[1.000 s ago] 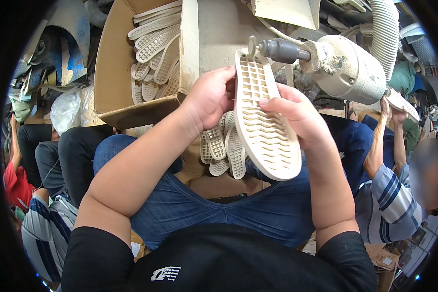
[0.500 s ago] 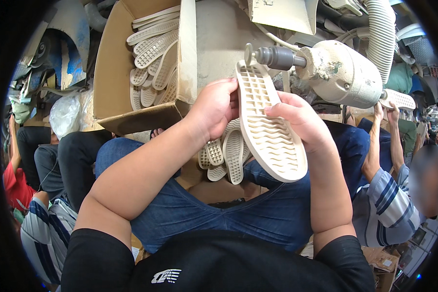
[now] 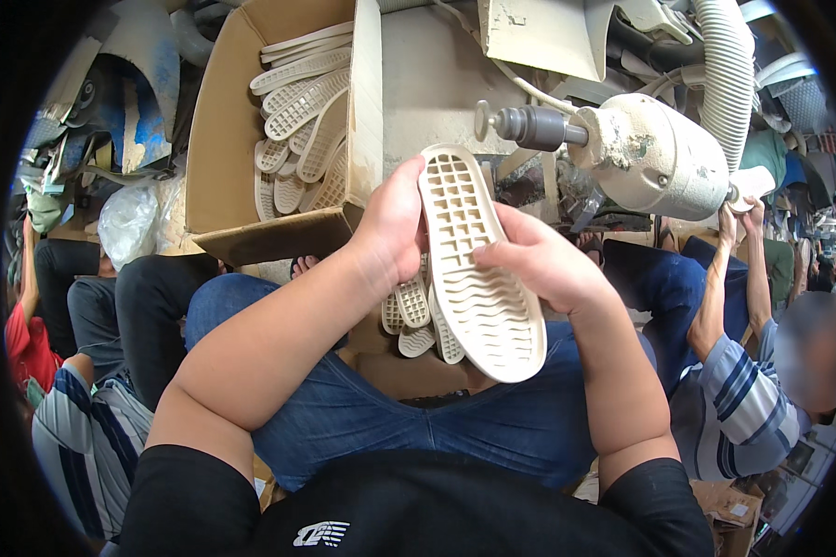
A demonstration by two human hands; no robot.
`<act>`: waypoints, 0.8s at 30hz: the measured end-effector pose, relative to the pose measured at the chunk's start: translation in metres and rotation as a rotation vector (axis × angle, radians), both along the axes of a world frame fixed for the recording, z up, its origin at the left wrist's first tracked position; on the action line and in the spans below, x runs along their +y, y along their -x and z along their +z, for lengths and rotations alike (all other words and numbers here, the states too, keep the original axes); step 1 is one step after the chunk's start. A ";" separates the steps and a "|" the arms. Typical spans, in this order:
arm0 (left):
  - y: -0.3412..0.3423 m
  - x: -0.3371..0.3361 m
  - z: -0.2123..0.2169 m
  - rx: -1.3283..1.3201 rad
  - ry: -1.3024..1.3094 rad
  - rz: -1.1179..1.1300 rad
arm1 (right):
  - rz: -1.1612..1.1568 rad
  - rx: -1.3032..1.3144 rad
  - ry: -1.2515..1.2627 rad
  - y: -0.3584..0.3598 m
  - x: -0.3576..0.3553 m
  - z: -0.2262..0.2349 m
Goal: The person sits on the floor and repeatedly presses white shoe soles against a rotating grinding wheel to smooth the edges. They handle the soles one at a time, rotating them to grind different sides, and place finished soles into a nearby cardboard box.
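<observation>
A cream shoe sole (image 3: 489, 311) is held between my two hands above my lap, its patterned face toward me, with square cells at the far end and wavy ridges at the near end. My left hand (image 3: 392, 221) grips its left edge near the top, fingers partly hidden behind it. My right hand (image 3: 555, 265) holds the right edge, thumb pressed on the cells. Beyond the sole, apart from it, a small round wheel (image 3: 481, 121) sits on the dark spindle of a pale, dusty grinding motor (image 3: 664, 156).
A cardboard box (image 3: 366, 121) with several cream soles (image 3: 308, 104) stands at the far left. More soles (image 3: 412, 304) lie below my hands, between my knees. A ribbed hose (image 3: 723, 74) rises behind the motor. Co-workers sit on both sides; the right one's hands (image 3: 741, 215) hold a sole.
The sole has come away from the wheel, moving toward me and to the left. Both hands have moved with it and still hold it.
</observation>
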State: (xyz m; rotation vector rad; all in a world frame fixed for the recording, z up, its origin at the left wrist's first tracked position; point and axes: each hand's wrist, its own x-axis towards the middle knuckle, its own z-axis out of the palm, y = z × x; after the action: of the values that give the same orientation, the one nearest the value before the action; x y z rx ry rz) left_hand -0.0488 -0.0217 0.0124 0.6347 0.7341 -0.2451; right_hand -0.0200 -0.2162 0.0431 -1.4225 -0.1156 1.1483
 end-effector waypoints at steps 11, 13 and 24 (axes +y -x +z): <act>0.015 0.006 -0.022 0.068 0.032 0.020 | 0.370 -0.439 0.283 0.012 0.008 0.000; 0.017 0.006 -0.024 0.062 0.049 0.015 | 0.366 -0.454 0.286 0.014 0.009 -0.001; 0.024 -0.009 -0.016 -0.117 -0.414 0.046 | 0.380 -0.623 0.361 0.025 0.013 -0.005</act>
State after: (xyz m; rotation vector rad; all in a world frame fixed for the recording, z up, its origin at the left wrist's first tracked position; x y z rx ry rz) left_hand -0.0727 -0.0306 -0.0036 1.0151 0.6908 -0.0098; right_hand -0.0446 -0.2032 0.0383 -2.1143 -0.6677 1.0158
